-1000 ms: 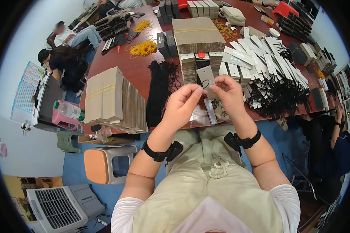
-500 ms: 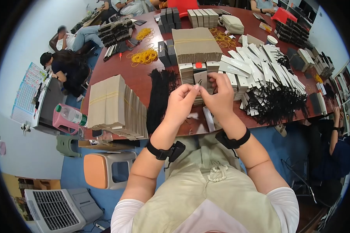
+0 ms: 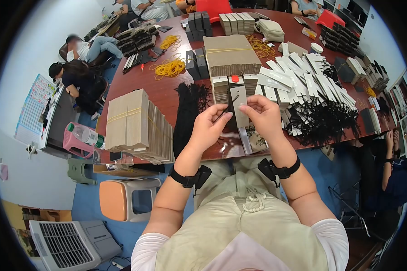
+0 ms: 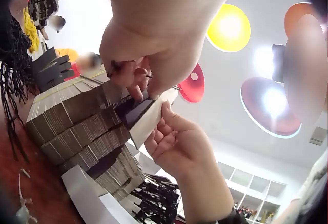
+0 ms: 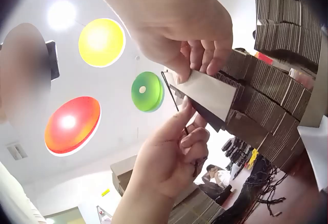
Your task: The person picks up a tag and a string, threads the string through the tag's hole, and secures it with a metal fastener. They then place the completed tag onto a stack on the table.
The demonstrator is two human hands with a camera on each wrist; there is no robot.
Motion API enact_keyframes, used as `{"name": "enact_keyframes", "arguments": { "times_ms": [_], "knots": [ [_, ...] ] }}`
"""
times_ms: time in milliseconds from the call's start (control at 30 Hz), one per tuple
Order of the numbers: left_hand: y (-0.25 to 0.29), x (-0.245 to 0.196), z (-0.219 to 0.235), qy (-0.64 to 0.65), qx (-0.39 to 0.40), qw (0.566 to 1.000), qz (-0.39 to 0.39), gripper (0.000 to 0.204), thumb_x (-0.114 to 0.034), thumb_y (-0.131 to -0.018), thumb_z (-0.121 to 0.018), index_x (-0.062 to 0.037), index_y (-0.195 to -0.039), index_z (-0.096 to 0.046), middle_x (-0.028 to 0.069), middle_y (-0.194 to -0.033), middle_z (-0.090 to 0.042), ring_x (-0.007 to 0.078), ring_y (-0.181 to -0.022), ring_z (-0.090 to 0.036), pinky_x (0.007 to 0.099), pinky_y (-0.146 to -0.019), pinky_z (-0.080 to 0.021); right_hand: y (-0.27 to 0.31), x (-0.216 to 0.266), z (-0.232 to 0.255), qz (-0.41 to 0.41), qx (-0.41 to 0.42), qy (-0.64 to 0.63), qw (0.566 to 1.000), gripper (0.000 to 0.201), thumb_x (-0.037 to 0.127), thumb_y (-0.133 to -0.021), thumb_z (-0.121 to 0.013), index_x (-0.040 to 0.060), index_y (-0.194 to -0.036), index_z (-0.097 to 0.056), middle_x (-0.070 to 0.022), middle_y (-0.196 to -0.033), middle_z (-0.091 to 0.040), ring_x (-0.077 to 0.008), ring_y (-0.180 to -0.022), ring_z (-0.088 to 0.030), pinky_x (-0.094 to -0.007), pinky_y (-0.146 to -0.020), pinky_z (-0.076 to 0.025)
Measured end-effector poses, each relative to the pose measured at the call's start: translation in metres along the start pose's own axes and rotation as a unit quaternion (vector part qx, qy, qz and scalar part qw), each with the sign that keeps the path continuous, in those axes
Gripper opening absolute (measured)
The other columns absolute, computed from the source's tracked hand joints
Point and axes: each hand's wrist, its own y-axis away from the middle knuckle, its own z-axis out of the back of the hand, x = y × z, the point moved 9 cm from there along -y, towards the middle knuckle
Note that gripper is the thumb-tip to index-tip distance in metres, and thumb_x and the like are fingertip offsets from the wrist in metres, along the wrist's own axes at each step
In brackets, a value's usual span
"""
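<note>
My right hand pinches a pale grey hang tag between thumb and fingers. A thin black cord runs from the tag's end, where a small hole shows in the head view. My left hand pinches the cord beside the tag's left edge, thumb and forefinger close to the card. In the right wrist view a dark card shows under the pale tag. A bundle of black cords lies on the table left of my left hand.
Stacked grey cards under a yellow band stand just ahead of my hands. Another banded stack stands at the left. White tags with black cords heap at the right. Yellow rubber bands lie farther back on the red-brown table.
My fingertips came together at the cord half a second ago and are now apart. The cord loop seen earlier is drawn out to the left, and the tag's face shows more fully.
</note>
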Motion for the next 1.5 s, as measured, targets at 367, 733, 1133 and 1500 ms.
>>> {"name": "enact_keyframes", "arguments": {
  "times_ms": [367,733,1133,1500],
  "knots": [
    [0.020,-0.023,0.002,0.055,-0.004,0.997,-0.051,0.010,-0.012,-0.091,-0.053,-0.0017,-0.093,-0.054,-0.0040,-0.071,-0.051,0.0016,-0.063,-0.044,0.0169,-0.057,-0.037,0.029,0.065,-0.002,0.238,-0.039,0.227,0.943,0.013,0.003,-0.071,-0.066,0.0007,-0.074,-0.054,-0.0118,-0.081,-0.057,-0.0298,-0.074,-0.056,-0.0344,-0.063,-0.045],
    [0.028,-0.023,-0.008,0.061,0.030,0.998,-0.016,0.011,-0.012,-0.091,-0.053,-0.0012,-0.092,-0.056,-0.0039,-0.071,-0.052,0.0017,-0.063,-0.045,0.0169,-0.057,-0.037,-0.007,0.021,-0.027,-0.073,0.114,-0.065,0.989,0.015,0.010,-0.085,-0.060,-0.0031,-0.092,-0.063,-0.0066,-0.082,-0.065,-0.0093,-0.072,-0.059,-0.0223,-0.066,-0.047],
    [0.037,0.008,0.014,0.070,-0.031,0.996,0.053,0.012,-0.009,-0.089,-0.055,-0.0001,-0.095,-0.061,-0.0013,-0.073,-0.058,0.0041,-0.063,-0.047,0.0188,-0.057,-0.040,-0.006,0.015,-0.024,-0.088,0.116,-0.323,0.935,0.012,0.011,-0.085,-0.055,0.0002,-0.085,-0.059,-0.0040,-0.076,-0.059,-0.0103,-0.064,-0.050,-0.0239,-0.059,-0.040],
    [0.046,-0.027,0.041,-0.019,-0.134,0.989,-0.055,0.015,0.003,-0.080,-0.061,-0.0004,-0.094,-0.063,0.0067,-0.079,-0.062,0.0104,-0.068,-0.056,0.0207,-0.060,-0.046,0.013,-0.004,-0.020,-0.158,0.126,-0.437,0.877,0.021,0.005,-0.083,-0.055,-0.0034,-0.102,-0.061,-0.0091,-0.081,-0.062,-0.0117,-0.060,-0.049,-0.0234,-0.055,-0.039]
  ]
}}
